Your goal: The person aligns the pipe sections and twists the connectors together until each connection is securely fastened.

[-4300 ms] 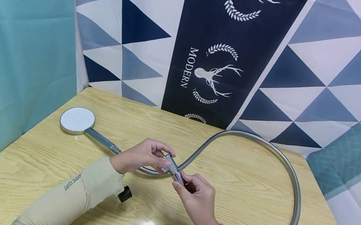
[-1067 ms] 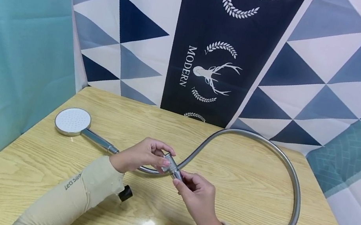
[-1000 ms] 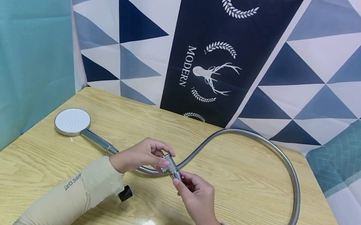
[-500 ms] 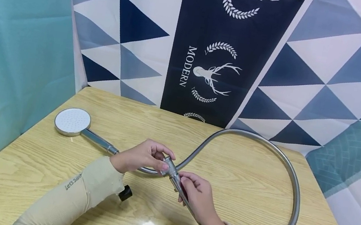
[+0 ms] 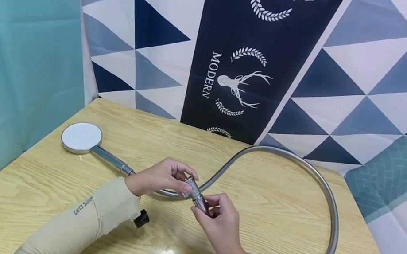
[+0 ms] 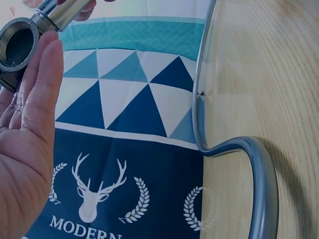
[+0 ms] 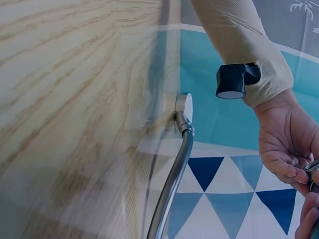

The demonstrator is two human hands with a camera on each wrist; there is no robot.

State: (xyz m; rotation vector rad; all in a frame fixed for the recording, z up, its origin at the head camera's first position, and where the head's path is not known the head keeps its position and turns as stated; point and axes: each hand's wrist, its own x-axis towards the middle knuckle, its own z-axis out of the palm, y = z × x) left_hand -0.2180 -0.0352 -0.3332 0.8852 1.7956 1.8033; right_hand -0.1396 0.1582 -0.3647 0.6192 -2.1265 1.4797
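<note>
Over the middle of the table, my left hand (image 5: pixel 163 178) pinches a chrome T-shaped pipe fitting (image 5: pixel 192 186) between thumb and fingers. A round, threaded opening of the fitting (image 6: pixel 31 27) faces the camera in the left wrist view. My right hand (image 5: pixel 220 223) pinches the tapered metal end piece (image 5: pixel 200 204) of a grey shower hose (image 5: pixel 332 238), lined up with the fitting and meeting it. The hose loops round on the right and back behind the hands. A hand shower (image 5: pixel 82 137) lies at left, white spray face up, its handle running toward my left wrist.
The light wood table (image 5: pixel 153 136) ends at patterned cloth (image 5: pixel 236 74) behind and a teal cloth (image 5: pixel 26 48) on the left. A small black wrist camera (image 5: pixel 141 218) hangs under the left sleeve.
Half a second ago the right fingers lay further back along the hose, with its end piece in sight; now they pinch round the end piece again. The left hand stays nearly still.
</note>
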